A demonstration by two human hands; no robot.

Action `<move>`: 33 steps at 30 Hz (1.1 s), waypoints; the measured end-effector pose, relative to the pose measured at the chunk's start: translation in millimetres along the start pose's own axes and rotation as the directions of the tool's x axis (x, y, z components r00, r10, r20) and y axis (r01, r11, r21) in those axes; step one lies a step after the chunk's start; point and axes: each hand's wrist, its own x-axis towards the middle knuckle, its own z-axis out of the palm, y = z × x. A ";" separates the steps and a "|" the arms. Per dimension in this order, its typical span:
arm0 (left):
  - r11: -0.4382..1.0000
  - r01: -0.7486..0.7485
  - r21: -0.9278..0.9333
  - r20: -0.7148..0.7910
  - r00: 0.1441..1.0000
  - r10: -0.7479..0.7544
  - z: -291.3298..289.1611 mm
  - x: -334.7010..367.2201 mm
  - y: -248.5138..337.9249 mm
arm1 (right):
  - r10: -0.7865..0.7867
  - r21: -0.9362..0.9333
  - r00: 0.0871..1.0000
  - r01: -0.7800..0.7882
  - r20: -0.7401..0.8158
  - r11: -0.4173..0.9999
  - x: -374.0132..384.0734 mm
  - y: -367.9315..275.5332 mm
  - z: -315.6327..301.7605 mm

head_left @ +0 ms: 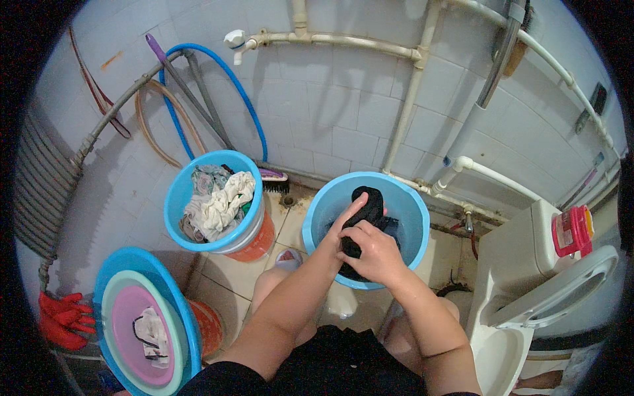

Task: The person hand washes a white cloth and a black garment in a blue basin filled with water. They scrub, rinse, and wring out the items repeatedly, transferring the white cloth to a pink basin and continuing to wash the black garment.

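A wet-looking black cloth (371, 204), long and narrow like a sock, is held over a light blue basin (317, 204). My left hand (345, 218) supports it from behind, thumb stretched upward along its side; the other fingers are mostly hidden by the cloth. Across its lower part, my right hand (375, 249) is closed on the fabric with bent fingers. Inside the basin, more dark cloth (391, 228) lies beneath and beside my hands.
To the left stands a blue-rimmed bucket (173, 218) of light clothes (224, 204). Nearer are stacked basins (112, 317) and red gloves (66, 320). A toilet (508, 297) with raised lid is at right. A brush (274, 178) and pipes (343, 41) line the wall.
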 end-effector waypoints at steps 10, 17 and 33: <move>0.994 -0.098 0.045 -0.290 0.951 0.106 8.5 -0.3 -39.3 | 0.385 0.012 0.835 -0.414 -0.393 0.910 33.7 47.0 11.2; 0.999 0.052 0.006 -0.203 0.978 -0.050 13.4 -11.2 -22.0 | 0.595 0.368 0.799 -0.527 -0.093 0.766 8.2 144.5 -16.1; 0.908 -0.349 -0.231 -0.078 0.937 0.340 31.1 -44.8 57.3 | 0.172 0.599 0.901 -0.398 0.399 0.694 -13.5 122.7 76.6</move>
